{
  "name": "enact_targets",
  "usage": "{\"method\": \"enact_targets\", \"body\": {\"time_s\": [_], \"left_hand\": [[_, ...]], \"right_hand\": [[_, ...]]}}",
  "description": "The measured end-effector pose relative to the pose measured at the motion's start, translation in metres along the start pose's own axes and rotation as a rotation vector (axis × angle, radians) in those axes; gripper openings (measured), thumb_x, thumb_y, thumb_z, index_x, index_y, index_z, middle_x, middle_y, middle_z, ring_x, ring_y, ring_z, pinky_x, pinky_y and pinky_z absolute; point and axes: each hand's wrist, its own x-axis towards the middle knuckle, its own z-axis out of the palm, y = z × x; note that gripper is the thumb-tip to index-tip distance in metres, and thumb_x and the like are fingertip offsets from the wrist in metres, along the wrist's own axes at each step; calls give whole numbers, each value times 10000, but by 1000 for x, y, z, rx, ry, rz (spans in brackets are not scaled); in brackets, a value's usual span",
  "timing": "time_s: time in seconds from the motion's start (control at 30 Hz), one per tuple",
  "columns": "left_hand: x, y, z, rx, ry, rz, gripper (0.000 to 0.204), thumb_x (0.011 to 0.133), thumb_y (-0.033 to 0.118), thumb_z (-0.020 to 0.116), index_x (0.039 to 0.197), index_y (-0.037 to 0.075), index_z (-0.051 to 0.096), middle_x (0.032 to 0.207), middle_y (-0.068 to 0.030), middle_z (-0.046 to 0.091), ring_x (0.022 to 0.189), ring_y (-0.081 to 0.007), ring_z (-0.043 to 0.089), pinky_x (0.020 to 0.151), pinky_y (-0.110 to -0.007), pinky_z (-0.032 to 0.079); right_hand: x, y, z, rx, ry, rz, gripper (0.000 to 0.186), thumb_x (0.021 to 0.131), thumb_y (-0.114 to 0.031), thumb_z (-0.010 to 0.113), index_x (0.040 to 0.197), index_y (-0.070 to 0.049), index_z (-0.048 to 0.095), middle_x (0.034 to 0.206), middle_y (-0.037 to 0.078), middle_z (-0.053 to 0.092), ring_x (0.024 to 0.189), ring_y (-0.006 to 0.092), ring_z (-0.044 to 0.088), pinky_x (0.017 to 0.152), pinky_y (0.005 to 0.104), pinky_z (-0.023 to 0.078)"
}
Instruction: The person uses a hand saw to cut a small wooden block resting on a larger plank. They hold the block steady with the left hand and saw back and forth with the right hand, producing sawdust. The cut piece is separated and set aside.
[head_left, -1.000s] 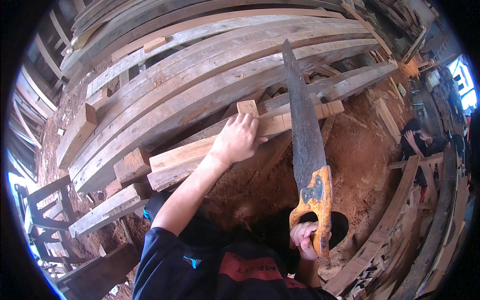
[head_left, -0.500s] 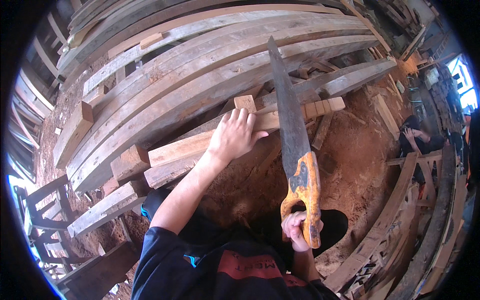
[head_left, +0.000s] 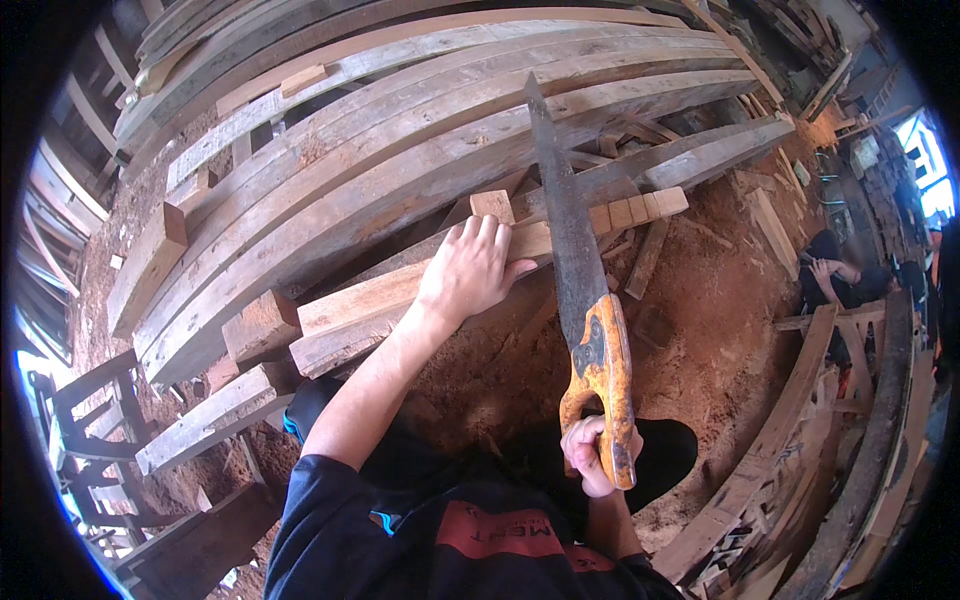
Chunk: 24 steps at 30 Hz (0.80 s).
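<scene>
My left hand (head_left: 470, 265) grips a pale timber (head_left: 355, 305) from above, fingers curled over it beside a small wooden block (head_left: 490, 203). My right hand (head_left: 598, 450) holds the worn yellow handle of a handsaw (head_left: 566, 250). The long grey blade points away from me and crosses the timber a little right of my left hand; whether its teeth touch the wood I cannot tell. Several cross lines or cuts mark the timber's right end (head_left: 645, 208), right of the blade.
Long stacked beams (head_left: 380, 140) fill the area beyond the timber. Short offcuts (head_left: 250, 328) lie at left, over sawdust-covered ground (head_left: 680, 370). A wooden frame (head_left: 95, 430) stands at far left. A co-worker (head_left: 840, 280) crouches at right behind curved planks (head_left: 770, 450).
The saw and my right hand have shifted left and a little toward me, bringing the blade nearer my left hand. My left hand stays on the timber.
</scene>
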Motion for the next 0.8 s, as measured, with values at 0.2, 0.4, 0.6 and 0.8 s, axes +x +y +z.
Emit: {"method": "enact_targets", "body": {"time_s": [0.2, 0.4, 0.6, 0.8], "left_hand": [[1, -2, 4, -13, 0, -3, 569, 929, 535, 526, 983, -31, 556, 912, -158, 553, 904, -302, 583, 773, -404, 497], [0, 2, 0, 53, -41, -48, 592, 951, 550, 460, 1018, -26, 580, 908, -145, 573, 887, -284, 582, 770, -401, 490], [0, -2, 10, 37, -29, 1, 583, 950, 544, 474, 992, -32, 553, 911, -167, 563, 868, -315, 584, 752, -419, 495], [0, 4, 8, 36, -67, -29, 555, 955, 514, 486, 992, -36, 553, 926, -178, 574, 911, -321, 598, 777, -416, 500]], "right_hand": [[2, -6, 1, -149, 51, 54, 237, 852, -168, 757, 790, -11, 590, 627, 40, 596, 561, 136, 583, 541, 268, 463], [5, -13, -10, -324, 34, 99, 285, 853, -244, 753, 757, -25, 597, 617, 30, 605, 544, 137, 590, 524, 279, 455], [50, -11, 11, -534, -4, -98, 253, 837, -196, 763, 741, -49, 581, 611, 9, 571, 516, 107, 531, 482, 280, 414], [51, 4, 6, -312, 85, 105, 149, 837, -120, 729, 818, -54, 597, 615, 11, 551, 534, 115, 535, 512, 295, 429]]}}
